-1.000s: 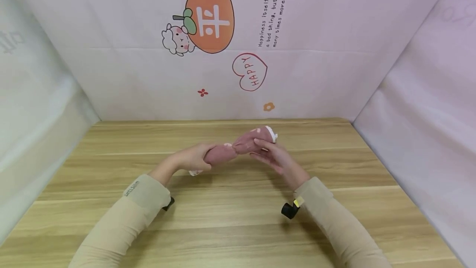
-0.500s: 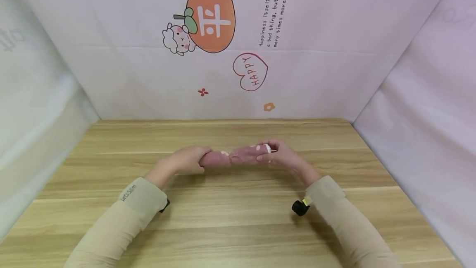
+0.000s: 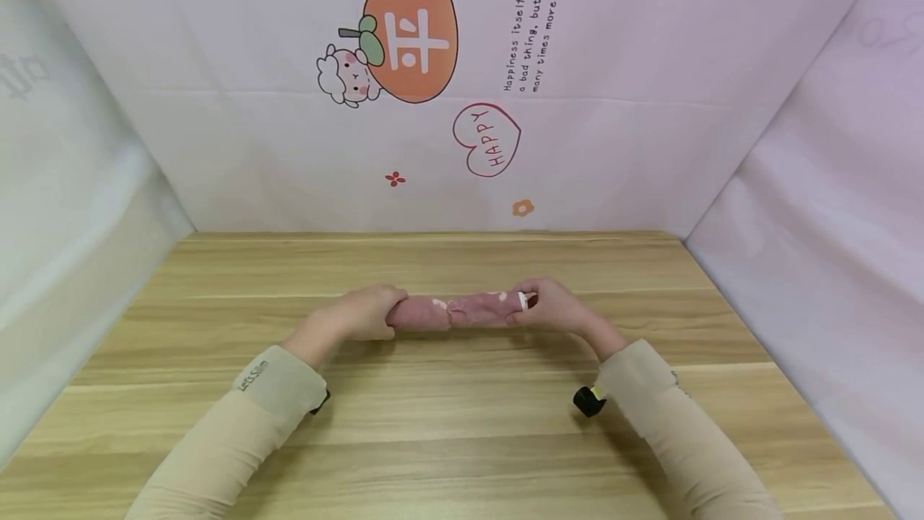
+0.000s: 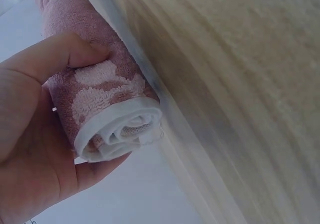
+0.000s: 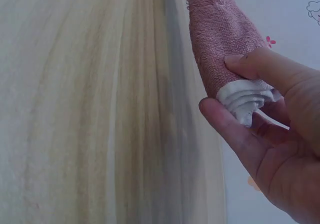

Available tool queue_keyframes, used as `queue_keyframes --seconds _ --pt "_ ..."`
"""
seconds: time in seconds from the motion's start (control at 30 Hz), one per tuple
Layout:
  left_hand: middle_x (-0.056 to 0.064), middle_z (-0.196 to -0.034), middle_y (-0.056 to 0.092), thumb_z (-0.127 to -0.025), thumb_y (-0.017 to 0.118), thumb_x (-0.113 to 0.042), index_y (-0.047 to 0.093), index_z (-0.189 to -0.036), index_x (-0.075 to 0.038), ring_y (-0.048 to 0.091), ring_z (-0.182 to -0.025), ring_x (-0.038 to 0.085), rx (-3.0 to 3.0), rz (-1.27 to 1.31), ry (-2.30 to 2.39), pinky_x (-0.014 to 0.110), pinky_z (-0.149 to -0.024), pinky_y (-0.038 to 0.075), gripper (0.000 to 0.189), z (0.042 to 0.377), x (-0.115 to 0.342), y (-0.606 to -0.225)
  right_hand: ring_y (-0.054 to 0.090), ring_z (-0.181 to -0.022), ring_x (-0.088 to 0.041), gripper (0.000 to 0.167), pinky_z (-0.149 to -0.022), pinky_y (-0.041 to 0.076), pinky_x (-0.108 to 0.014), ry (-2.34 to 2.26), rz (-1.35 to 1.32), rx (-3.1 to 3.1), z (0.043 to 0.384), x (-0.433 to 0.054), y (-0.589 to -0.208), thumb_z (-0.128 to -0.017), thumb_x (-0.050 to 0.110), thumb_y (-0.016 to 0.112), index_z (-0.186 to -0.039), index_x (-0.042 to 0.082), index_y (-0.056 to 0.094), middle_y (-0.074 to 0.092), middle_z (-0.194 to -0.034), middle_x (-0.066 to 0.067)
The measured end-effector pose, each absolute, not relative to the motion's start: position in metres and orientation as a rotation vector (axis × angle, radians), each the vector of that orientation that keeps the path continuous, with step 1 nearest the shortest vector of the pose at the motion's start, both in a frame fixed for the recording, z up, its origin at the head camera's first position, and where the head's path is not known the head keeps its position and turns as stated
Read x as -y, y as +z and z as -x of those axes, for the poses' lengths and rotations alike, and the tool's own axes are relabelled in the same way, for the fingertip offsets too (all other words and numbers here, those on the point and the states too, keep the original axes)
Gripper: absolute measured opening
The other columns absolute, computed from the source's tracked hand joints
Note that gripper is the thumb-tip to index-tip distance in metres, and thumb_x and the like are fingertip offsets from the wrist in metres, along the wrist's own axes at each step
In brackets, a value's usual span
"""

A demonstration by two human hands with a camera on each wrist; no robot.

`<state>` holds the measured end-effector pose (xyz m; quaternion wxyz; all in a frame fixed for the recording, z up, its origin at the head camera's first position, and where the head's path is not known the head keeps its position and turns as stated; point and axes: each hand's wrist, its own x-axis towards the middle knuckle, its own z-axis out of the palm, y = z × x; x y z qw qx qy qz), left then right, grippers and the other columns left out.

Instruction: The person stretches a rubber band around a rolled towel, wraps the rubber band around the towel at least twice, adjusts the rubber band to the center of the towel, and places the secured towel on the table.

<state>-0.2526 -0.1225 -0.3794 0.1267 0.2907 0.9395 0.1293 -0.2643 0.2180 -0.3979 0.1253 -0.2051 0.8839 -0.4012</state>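
A dusty-pink terry towel (image 3: pixel 476 310), rolled into a tube with pale patches and a pinched-in middle, stretches level between both hands over the table. My left hand (image 3: pixel 364 313) grips its left end; in the left wrist view the thumb lies across the top of the towel (image 4: pixel 95 84) and the white-edged spiral of the roll faces out past the fingers. At the other end, my right hand (image 3: pixel 552 307) holds the towel just by its white hem. The right wrist view shows thumb and fingers on either side of the folded white edge (image 5: pixel 242 96).
The wood-grain table (image 3: pixel 447 440) spreads under both forearms. Behind it rises a white cloth backdrop (image 3: pixel 274 159) with printed cartoons and lettering, and more white cloth hangs along both sides. A black wrist camera (image 3: pixel 588 401) sits below the right cuff.
The towel has gone from tilted, right end higher, to nearly level and straighter. My right hand has shifted right and regripped near the towel's end; the left hand has stayed about in place.
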Motion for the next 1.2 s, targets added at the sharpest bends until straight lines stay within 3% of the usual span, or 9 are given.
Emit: queue_keyframes --seconds 0.2,0.53,0.73,0.93,1.07,1.2 --pt "0.025 -0.142 0.053 -0.088 0.076 -0.005 0.057 -0.138 0.005 0.054 -0.128 0.040 -2.738 -0.795 0.378 0.051 -0.106 0.044 0.054 0.250 0.130 -0.381 0.057 -0.072 -0.013 0.026 -0.063 0.048 -0.025 -1.057 0.640 -2.646 0.266 -0.214 -0.400 -0.085 0.008 0.082 -0.107 -0.002 0.073 0.065 -0.088 -0.006" --pt "0.015 -0.124 0.067 -0.088 0.076 -0.008 0.066 -0.128 0.002 0.062 -0.115 0.033 -2.770 -0.812 0.371 0.051 -0.097 0.050 0.042 0.251 0.141 -0.381 0.053 -0.071 -0.013 0.011 -0.063 0.046 -0.027 -0.976 0.686 -2.640 0.270 -0.216 -0.404 -0.088 0.009 0.080 -0.093 0.005 0.072 0.061 -0.082 -0.003" --pt "0.019 -0.125 0.068 -0.091 0.078 -0.015 0.067 -0.129 0.004 0.063 -0.117 0.036 -2.756 -0.758 0.395 0.055 -0.099 0.048 0.044 0.251 0.146 -0.383 0.053 -0.073 -0.013 0.017 -0.065 0.047 -0.028 -0.909 0.739 -2.625 0.272 -0.220 -0.404 -0.088 0.012 0.082 -0.080 0.009 0.067 0.062 -0.085 -0.003" --pt "0.013 -0.115 0.067 -0.093 0.078 -0.019 0.068 -0.128 0.002 0.063 -0.101 0.028 -2.732 -0.717 0.359 0.057 -0.092 0.049 0.043 0.251 0.147 -0.387 0.056 -0.079 -0.016 0.017 -0.069 0.050 -0.030 -0.867 0.760 -2.632 0.272 -0.222 -0.404 -0.087 0.014 0.083 -0.081 0.009 0.069 0.062 -0.089 -0.004" --pt "0.016 -0.126 0.064 -0.093 0.079 -0.022 0.064 -0.134 0.002 0.061 -0.116 0.035 -2.738 -0.697 0.328 0.063 -0.099 0.044 0.050 0.251 0.147 -0.388 0.054 -0.078 -0.015 0.018 -0.069 0.049 -0.030 -0.820 0.804 -2.647 0.273 -0.221 -0.404 -0.085 0.017 0.086 -0.082 0.010 0.070 0.060 -0.088 -0.003" --pt "0.021 -0.137 0.058 -0.092 0.079 -0.025 0.059 -0.139 0.005 0.054 -0.128 0.043 -2.723 -0.659 0.357 0.069 -0.104 0.036 0.059 0.250 0.147 -0.385 0.052 -0.077 -0.016 0.024 -0.067 0.047 -0.030 -0.798 0.801 -2.630 0.273 -0.220 -0.401 -0.083 0.020 0.088 -0.096 0.005 0.074 0.059 -0.089 -0.004"
